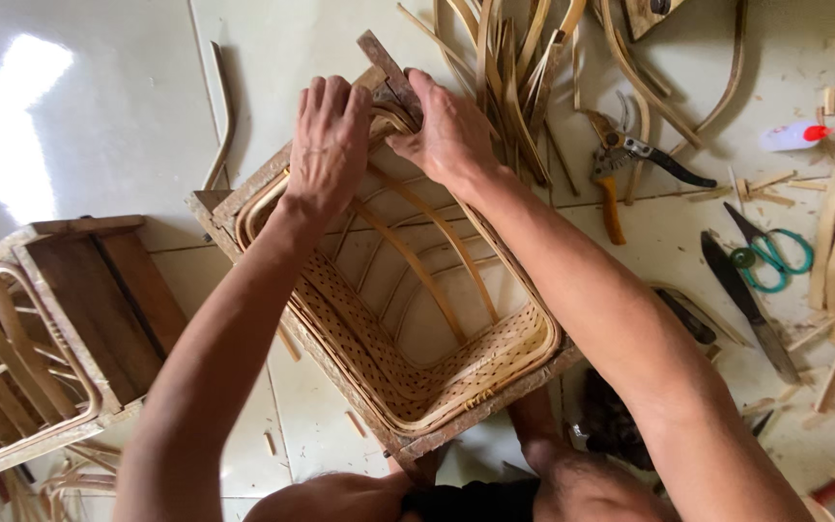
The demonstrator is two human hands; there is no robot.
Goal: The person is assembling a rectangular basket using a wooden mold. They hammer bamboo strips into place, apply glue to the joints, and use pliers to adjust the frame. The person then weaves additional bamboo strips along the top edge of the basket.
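On the pale tiled floor [99, 106], a square bamboo basket [408, 319] held in a wooden frame lies between the person's knees, its open mouth facing up. To its left sits a second framed basket [41, 338]. Behind it lies a heap of bamboo strips [504, 68], with pruning shears [630, 155], green-handled scissors [770, 253] and a dark knife [746, 304] spread to the right among offcuts. The right forearm crosses over the basket's right rim and hides part of it; the second basket is cut off at the left edge. The left hand [329, 145] lies flat, fingers spread and loose, on the far rim. The right hand [446, 130] presses beside it, fingers curled around a dark wooden piece [388, 72] at the far corner.
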